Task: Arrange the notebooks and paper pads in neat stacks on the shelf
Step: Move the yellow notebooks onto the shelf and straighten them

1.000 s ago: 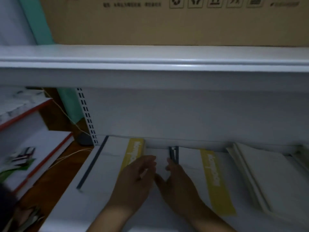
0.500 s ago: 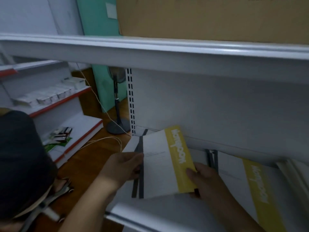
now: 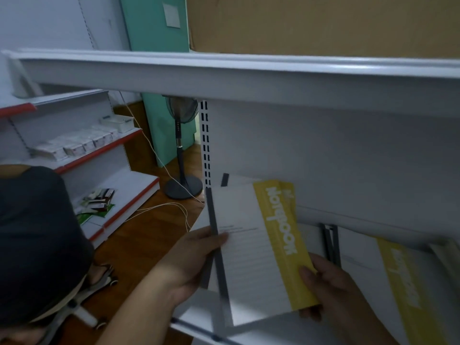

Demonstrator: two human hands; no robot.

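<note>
Left hand [image 3: 196,265] pinches the spine, right hand [image 3: 331,290] grips the yellow edge of a notebook [image 3: 249,245]; best lowered flat, squared beside the stack [image 3: 398,277] just past the right hand.

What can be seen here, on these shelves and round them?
held notebook: one on top, perhaps more beneath; white, yellow band, grey spine; above the lower shelf's front
lying notebook: one; white and yellow; lower shelf, right
lower shelf: one; white; under the notebooks
upper shelf: one; white; overhead
cardboard box: one; brown; on the upper shelf
fan: one; dark; standing on the wooden floor
side shelves: two tiers; white, red-edged; left
small boxes: several; white; upper side tier
packets: several; dark and green; lower side tier
cable: one; white; floor
cap: one; dark; another person's head, lower left
left hand: grips the spine edge
right hand: grips the yellow edge
</note>
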